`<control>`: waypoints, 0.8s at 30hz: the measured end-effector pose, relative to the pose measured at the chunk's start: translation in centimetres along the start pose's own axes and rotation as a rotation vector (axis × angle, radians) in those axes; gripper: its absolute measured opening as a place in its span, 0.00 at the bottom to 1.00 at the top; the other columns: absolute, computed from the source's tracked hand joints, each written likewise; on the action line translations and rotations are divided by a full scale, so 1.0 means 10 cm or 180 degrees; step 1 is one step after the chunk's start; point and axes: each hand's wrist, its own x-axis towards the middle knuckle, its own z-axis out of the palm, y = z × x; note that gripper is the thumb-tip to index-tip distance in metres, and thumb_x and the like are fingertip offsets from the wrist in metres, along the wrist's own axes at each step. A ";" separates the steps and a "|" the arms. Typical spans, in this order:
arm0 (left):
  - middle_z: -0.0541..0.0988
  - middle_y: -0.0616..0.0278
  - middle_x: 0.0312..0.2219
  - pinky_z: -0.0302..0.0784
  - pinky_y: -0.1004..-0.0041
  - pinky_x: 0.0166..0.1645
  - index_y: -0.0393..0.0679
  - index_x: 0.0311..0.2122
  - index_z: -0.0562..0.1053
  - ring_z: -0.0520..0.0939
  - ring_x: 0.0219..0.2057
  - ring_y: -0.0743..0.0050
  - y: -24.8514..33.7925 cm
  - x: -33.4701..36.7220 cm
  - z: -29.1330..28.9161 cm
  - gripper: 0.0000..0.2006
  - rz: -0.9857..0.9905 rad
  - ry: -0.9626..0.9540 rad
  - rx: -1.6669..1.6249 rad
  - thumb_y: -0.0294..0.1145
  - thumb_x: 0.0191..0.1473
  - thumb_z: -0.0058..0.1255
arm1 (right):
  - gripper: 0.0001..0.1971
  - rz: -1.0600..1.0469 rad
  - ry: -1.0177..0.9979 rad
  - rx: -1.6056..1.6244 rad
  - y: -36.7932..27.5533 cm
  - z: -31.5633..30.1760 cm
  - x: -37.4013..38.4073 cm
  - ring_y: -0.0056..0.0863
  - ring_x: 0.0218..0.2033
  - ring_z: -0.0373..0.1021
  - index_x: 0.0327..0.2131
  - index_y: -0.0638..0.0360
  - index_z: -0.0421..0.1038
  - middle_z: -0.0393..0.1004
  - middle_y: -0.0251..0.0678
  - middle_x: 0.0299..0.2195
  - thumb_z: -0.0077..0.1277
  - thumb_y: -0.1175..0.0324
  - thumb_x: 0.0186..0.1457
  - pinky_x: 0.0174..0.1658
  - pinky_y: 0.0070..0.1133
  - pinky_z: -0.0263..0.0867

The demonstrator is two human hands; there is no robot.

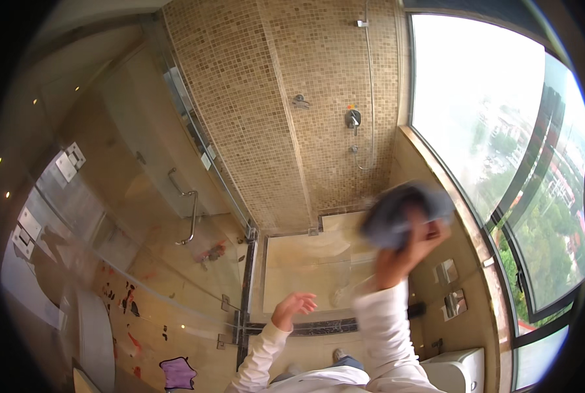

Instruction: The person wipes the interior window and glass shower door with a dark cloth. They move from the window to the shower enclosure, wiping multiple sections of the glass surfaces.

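Observation:
My right hand [415,245] is raised on the right, in front of the wall below the window. Its fingers are closed on a grey-blue cloth [397,213], bunched and blurred by motion. Whether the cloth touches any surface I cannot tell. Lower down and nearer the middle, my left hand [294,306] hangs over the shower floor with fingers loosely bent and apart, holding nothing. White sleeves cover both forearms.
Glass panels with a metal handle [193,219] stand at left. A dark sill [318,327] edges the shower floor. Ahead, a mosaic wall carries a shower mixer [352,119]. A window [479,85] fills the right; a white toilet [456,372] sits at lower right.

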 end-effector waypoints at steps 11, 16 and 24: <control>0.76 0.57 0.36 0.70 0.75 0.41 0.40 0.50 0.64 0.76 0.36 0.74 -0.49 -0.85 -0.61 0.22 -0.0136 -0.0107 -0.0680 0.46 0.57 0.38 | 0.14 -0.1205 -0.0301 -0.0887 -0.77 0.95 -0.80 0.40 0.47 0.59 0.42 0.64 0.68 0.61 0.43 0.40 0.49 0.74 0.48 0.50 0.34 0.54; 0.77 0.57 0.35 0.71 0.76 0.40 0.40 0.49 0.65 0.77 0.36 0.74 -0.29 -1.52 -1.62 0.24 0.0215 0.0442 -0.0565 0.49 0.56 0.40 | 0.18 -0.1684 -0.1169 -0.0461 -1.85 1.93 -1.31 0.36 0.37 0.61 0.32 0.54 0.75 0.62 0.41 0.35 0.54 0.78 0.30 0.43 0.30 0.54; 0.78 0.52 0.34 0.76 0.74 0.35 0.37 0.47 0.67 0.79 0.32 0.67 -0.67 -2.30 -2.93 0.24 0.0917 0.1235 -0.1453 0.48 0.55 0.40 | 0.11 -0.1008 0.0982 -0.0343 -1.85 2.56 -1.82 0.40 0.40 0.61 0.34 0.66 0.68 0.63 0.44 0.37 0.51 0.81 0.43 0.45 0.32 0.58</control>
